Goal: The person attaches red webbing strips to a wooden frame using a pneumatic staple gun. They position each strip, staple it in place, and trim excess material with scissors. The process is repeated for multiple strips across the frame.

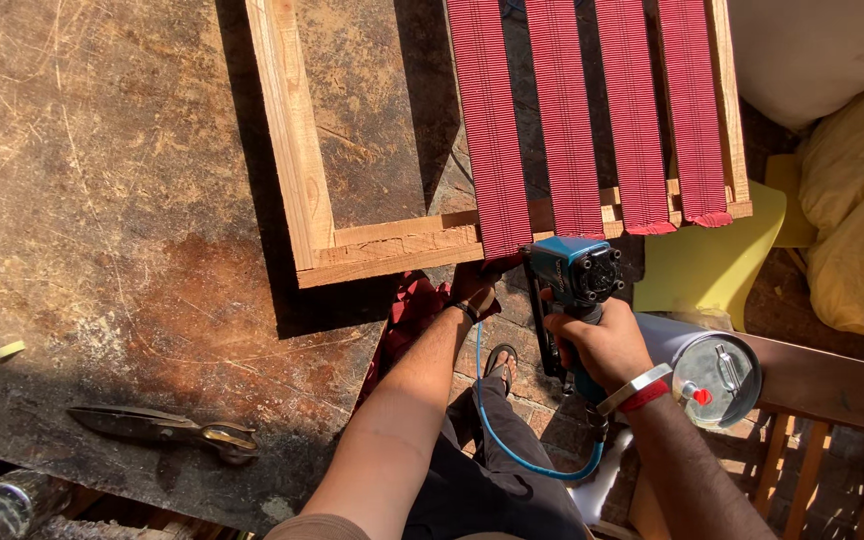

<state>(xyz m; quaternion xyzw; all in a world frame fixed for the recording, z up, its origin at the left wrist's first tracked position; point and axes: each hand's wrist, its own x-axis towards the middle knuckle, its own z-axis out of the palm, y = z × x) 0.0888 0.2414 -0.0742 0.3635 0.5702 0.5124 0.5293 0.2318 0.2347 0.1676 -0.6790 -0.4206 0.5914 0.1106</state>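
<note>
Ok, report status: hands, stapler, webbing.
Right hand grips teal air stapler at frame edge. Left hand pulls red webbing strip over wooden frame. Shears lie clear on table.

- On my worn, scratched brown worktop (102, 150) I see a pair of dark metal shears with brass-coloured handles (167, 430), lying flat near the front edge.
- A small pale wood chip (9, 349) sits at the far left of the top.
- Right of the bench, a bright yellow plastic board (712, 260) lies on the ground.
- Just below it stands a round silvery metal can with a red spot on its lid (717, 375).
- A crumpled yellow cloth (857, 210) fills the right edge.
- A reddish wooden slatted piece (832, 440) occupies the lower right corner.
</note>
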